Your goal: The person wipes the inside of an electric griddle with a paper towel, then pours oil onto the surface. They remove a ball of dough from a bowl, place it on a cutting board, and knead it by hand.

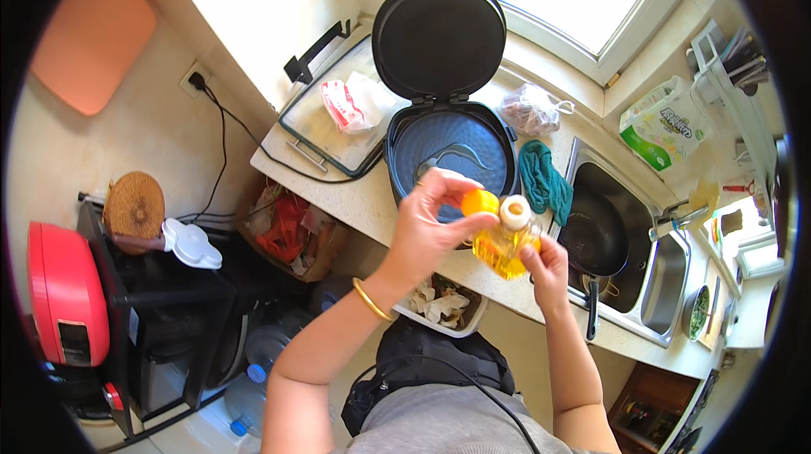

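Between the thumb and fingers of my left hand (432,213) is a yellow screw cap (479,202). My right hand (546,264) grips a clear plastic bottle of yellow cooking oil (504,251), tilted, with its white neck (515,211) uncovered. The cap is just left of the neck. Both hands are over the counter's front edge, before an electric griddle (469,137) whose round black lid (440,39) stands raised. A dark oil film or coating shines on its lower plate, and something curved and dark lies on it, partly hidden by my left hand.
Right of the griddle lie a teal cloth (543,181) and a knotted plastic bag (535,109). A frying pan (592,232) sits in the sink (652,295), handle over the front edge. At left is a glass-topped tray (342,156) bearing a plastic packet (355,102). Below stands a waste bin (472,321).
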A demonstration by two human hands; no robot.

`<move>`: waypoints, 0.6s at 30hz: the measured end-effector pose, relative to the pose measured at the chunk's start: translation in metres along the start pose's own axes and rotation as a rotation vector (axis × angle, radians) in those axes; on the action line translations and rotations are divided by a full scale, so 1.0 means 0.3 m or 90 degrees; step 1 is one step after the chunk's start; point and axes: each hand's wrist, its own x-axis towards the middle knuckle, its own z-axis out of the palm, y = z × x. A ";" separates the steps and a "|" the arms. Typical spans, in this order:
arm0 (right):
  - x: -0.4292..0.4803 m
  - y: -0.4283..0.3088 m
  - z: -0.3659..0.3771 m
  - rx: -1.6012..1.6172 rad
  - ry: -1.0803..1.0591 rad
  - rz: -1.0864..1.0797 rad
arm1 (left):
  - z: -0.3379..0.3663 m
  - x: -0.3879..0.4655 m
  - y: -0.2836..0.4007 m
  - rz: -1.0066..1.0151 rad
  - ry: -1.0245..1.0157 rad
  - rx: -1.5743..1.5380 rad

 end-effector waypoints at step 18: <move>-0.688 0.000 -0.281 0.052 0.226 -0.013 | 0.568 -0.281 0.009 0.231 -0.438 0.270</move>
